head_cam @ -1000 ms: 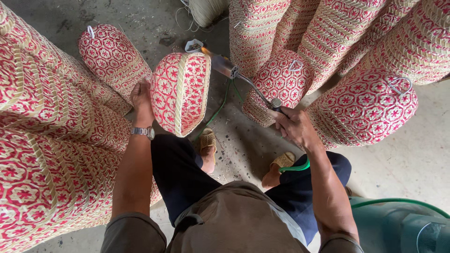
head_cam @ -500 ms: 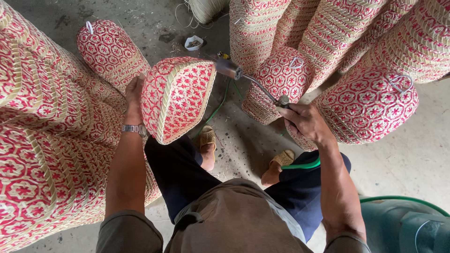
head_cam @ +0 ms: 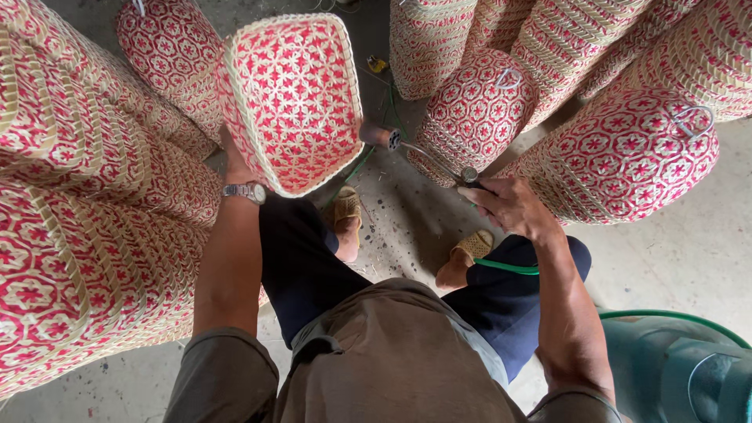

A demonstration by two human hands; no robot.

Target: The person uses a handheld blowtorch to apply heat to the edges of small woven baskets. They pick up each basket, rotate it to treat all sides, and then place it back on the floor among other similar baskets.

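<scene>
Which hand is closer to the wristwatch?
Left. The left hand sits right above the wristwatch, holding the basket. The right hand is far across, gripping the metal nozzle.

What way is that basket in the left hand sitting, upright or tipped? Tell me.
Tipped. The red woven basket held by the left hand lies on its side, its patterned bottom facing the camera; the opening is out of sight.

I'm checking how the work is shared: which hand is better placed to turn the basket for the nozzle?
Probably the left hand: it grips the red-and-cream woven basket at its rim. The right hand is shut on the metal nozzle tool, pointed at the basket.
</scene>
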